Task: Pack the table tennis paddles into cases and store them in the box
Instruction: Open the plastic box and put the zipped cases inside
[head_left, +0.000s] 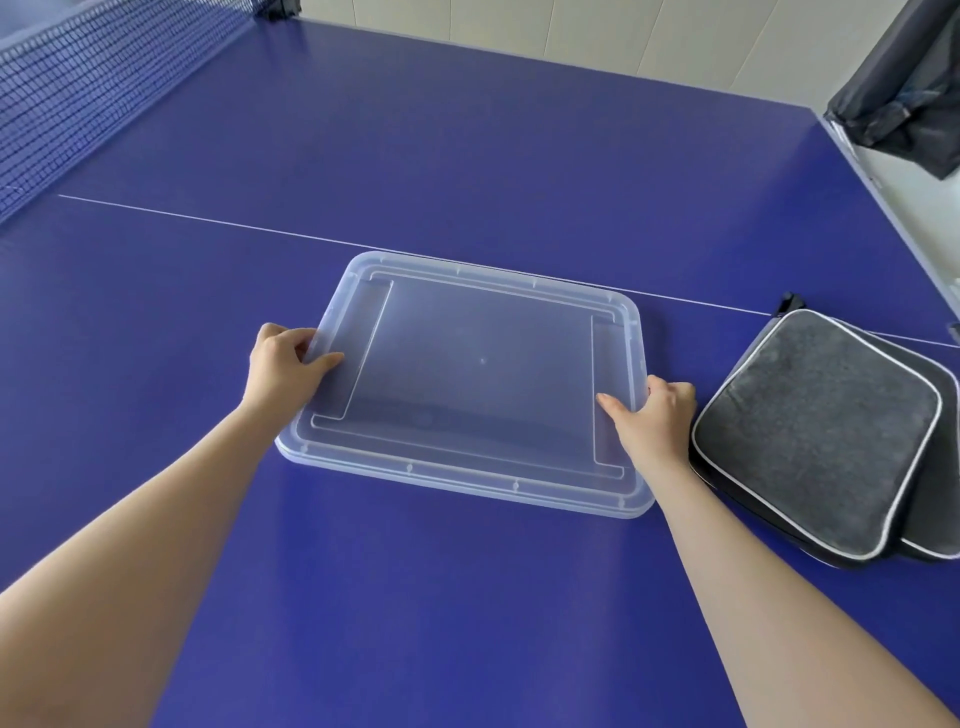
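One box lid (483, 364), long axis left-right

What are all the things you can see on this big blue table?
table: one, blue, under everything
net: one, dark blue, far left
line: one, white, across the table behind the lid
box lid: one, clear plastic, middle of the table
paddle cases: two, grey with white trim, stacked at the right
cloth: one, dark grey, hanging top right, beyond the table
hands: two, bare; left hand grips the lid's left edge, right hand grips its right edge
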